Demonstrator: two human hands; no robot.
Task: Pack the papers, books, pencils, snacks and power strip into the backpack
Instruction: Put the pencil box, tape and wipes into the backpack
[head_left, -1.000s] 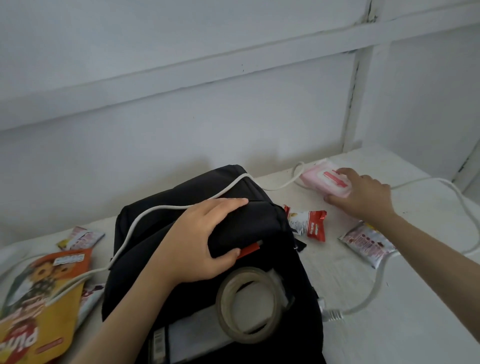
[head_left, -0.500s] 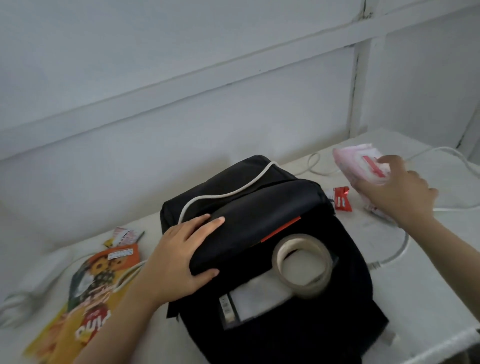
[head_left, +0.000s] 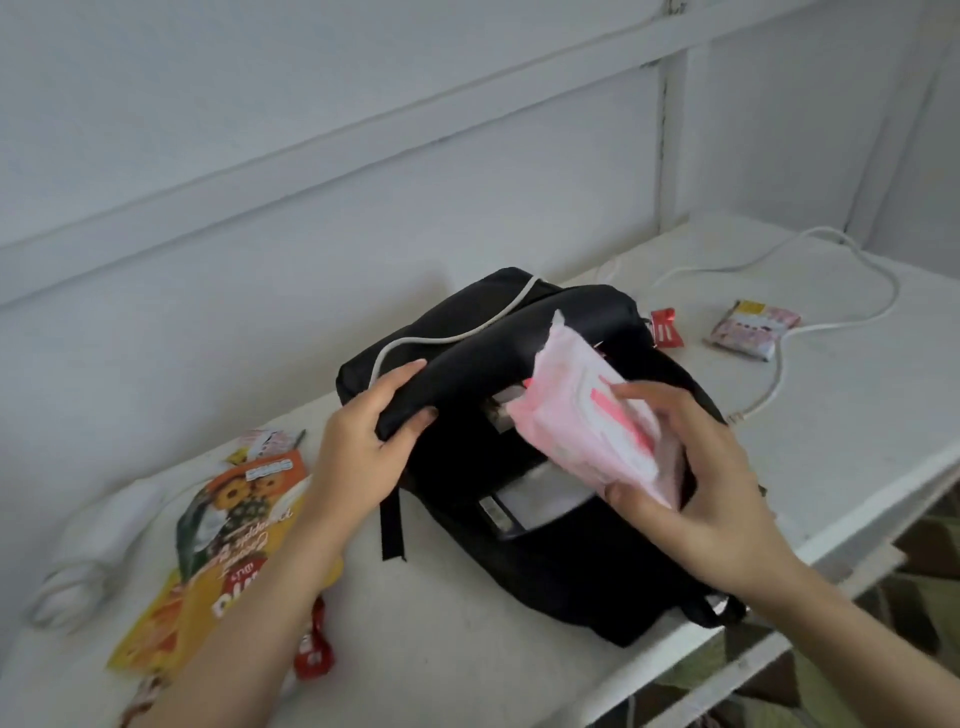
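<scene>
Looking down across a white table backing onto a white panelled wall. Lying in the middle, near the table's front edge: a black backpack, mouth gaping upward, showing white paper with a barcode strip inside. Sprawling to its left, partly under the left forearm: an orange and yellow snack bag. Sitting further left, too blurred for naming: a white rounded object. Trailing over the backpack's far top and looping across the right of the table: a white cable.

Gripping the backpack's upper flap with the left hand, fingers curling over the top edge, thumb pressing in from beneath. Holding a pink soft pack just above the open mouth with the right hand, pinching it between the thumb at the near edge and fingers laid across the upper face, the far end tilting up toward the flap.

Resting well to the right, beside the cable: a pale pink snack packet. Peeking out just behind the backpack's right corner: a small red packet. Lying by the left forearm near the front edge: a red wrapper. Poking out behind the orange bag: another small packet.
</scene>
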